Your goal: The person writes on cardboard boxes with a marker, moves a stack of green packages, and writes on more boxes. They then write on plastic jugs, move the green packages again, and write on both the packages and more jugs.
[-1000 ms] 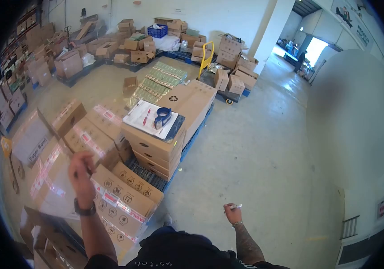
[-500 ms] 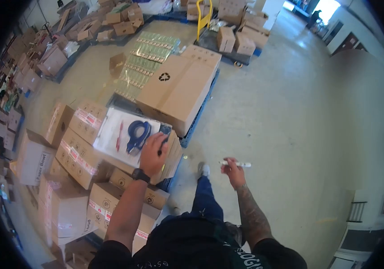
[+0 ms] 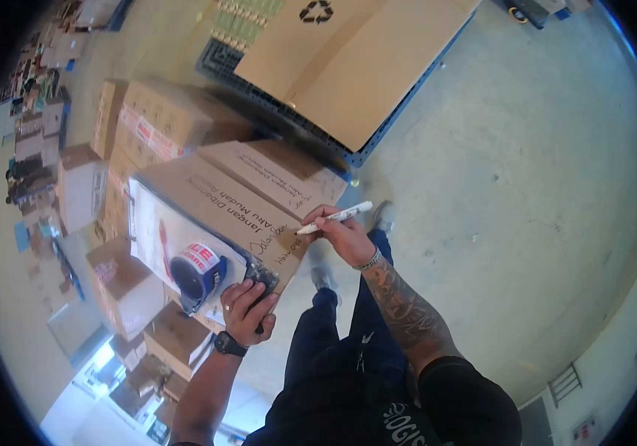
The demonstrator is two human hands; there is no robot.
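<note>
Right hand [image 3: 342,238] gripping marker [image 3: 348,212] against carton [image 3: 222,195], left hand [image 3: 245,312] seemingly gripping clipboard [image 3: 259,273] end

Before you, the tape dispenser [image 3: 198,273] lies on the clipboard [image 3: 146,236]; beyond them, a carton [image 3: 363,63] sits on a pallet [image 3: 222,62].

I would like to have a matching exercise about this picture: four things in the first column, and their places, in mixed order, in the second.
Things:
1. White marker
2. Tape dispenser
3. Wristwatch
4. Box with the recycling symbol

Places:
A. On the person's left wrist
B. On a pallet
C. On top of the clipboard
D. In the person's right hand

Right pairs: 1-D, 2-C, 3-A, 4-B
</note>
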